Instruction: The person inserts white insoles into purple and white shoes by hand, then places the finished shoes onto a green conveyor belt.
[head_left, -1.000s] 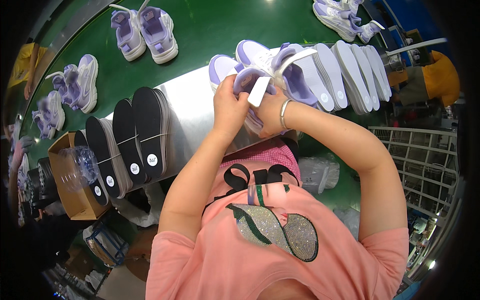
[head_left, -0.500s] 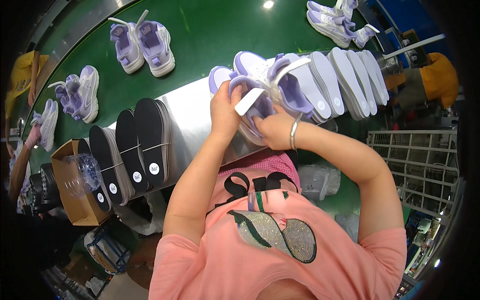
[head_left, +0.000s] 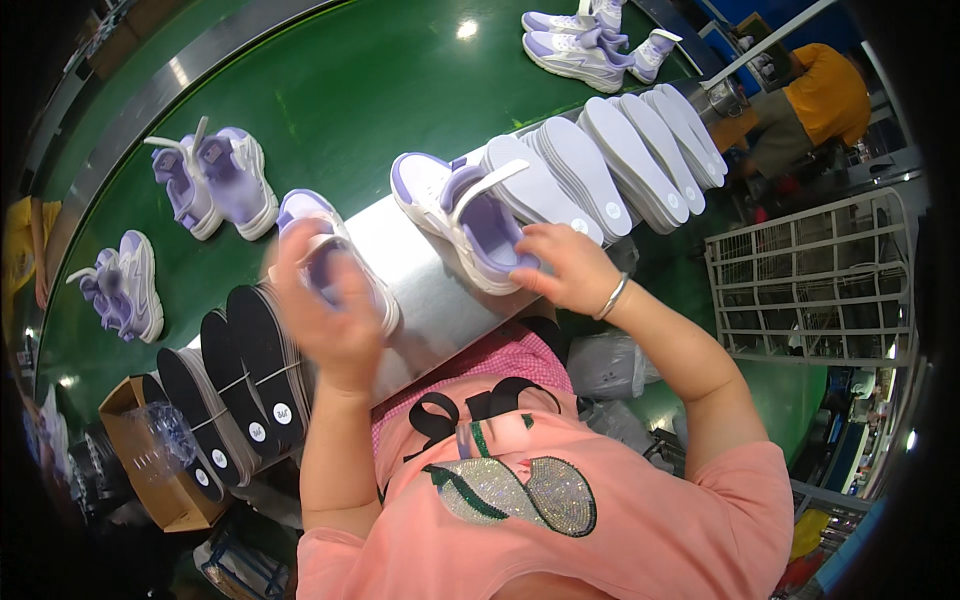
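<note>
Two white and lavender sneakers rest apart on the steel strip in front of me. My left hand (head_left: 330, 300), blurred by motion, is over the left sneaker (head_left: 376, 298) and hides part of its opening. Its thumb and fingers look spread. Beside the heel of the right sneaker (head_left: 425, 195) is my right hand (head_left: 572, 268), its fingers apart and the thumb at the heel edge. A white tongue stands up from that shoe, and its lavender inside shows.
White insoles (head_left: 570, 165) lie in stacks at the right, black insoles (head_left: 265, 350) in banded stacks at the left. A cardboard box (head_left: 150, 470) holds clear plastic. More sneakers (head_left: 235, 180) stand on the green surface (head_left: 350, 90). A wire rack (head_left: 810, 270) and a person in yellow (head_left: 832, 95) are at the right.
The two sneakers, held close together before, now stand apart. My left hand and one shoe have moved left; my right hand has drawn back to the other's heel. The whole view has shifted.
</note>
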